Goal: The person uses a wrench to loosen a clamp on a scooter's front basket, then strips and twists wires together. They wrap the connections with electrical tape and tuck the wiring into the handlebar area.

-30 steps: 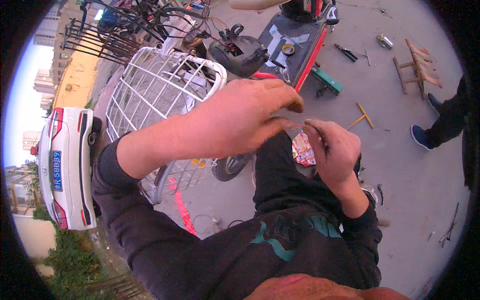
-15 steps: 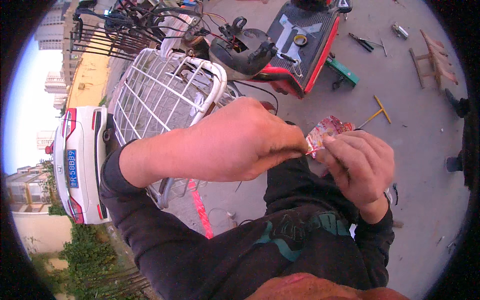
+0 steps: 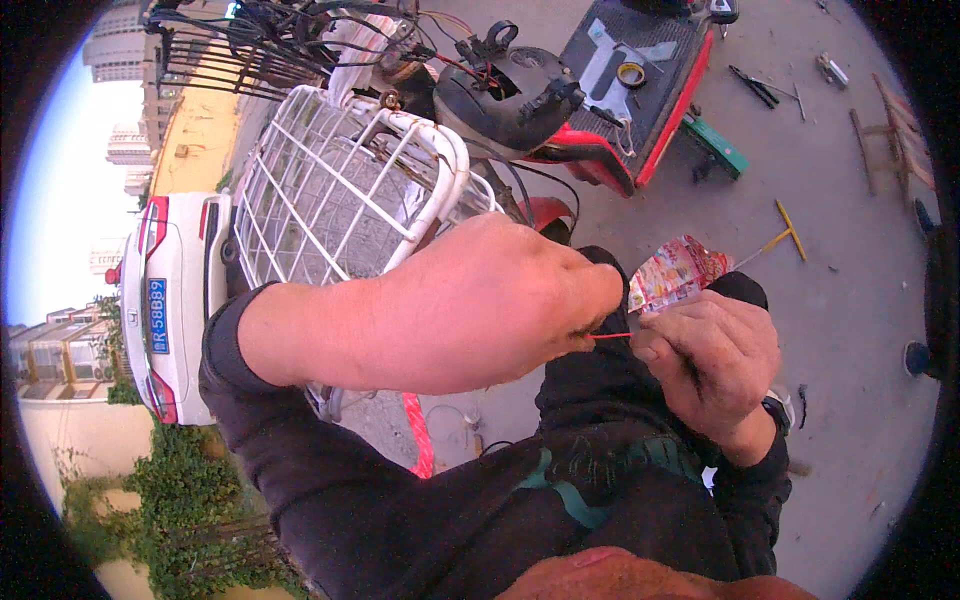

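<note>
A small red and white printed packet (image 3: 680, 272) sticks up behind the fingers of my right hand (image 3: 715, 365), which are closed on its lower part. My left hand (image 3: 490, 305) is closed in a pinch just to its left. Between the two hands runs a thin red strip (image 3: 613, 336), its left end in my left fingertips and its right end at my right fingers. Whether the strip belongs to the packet I cannot tell. Both hands are held above my dark-trousered legs.
Left of my hands is a white wire basket (image 3: 345, 185), with exposed wiring above it. A red-edged scooter footboard (image 3: 640, 85) carries a tape roll (image 3: 631, 74). Pliers (image 3: 755, 87), a green tool case (image 3: 717, 147), a yellow T-handle (image 3: 790, 230) and a wooden stool (image 3: 895, 140) are on the ground.
My hands have drawn slightly apart, and the red strip now shows between them. More of the packet is visible above my right hand. The whole view has shifted a little.
</note>
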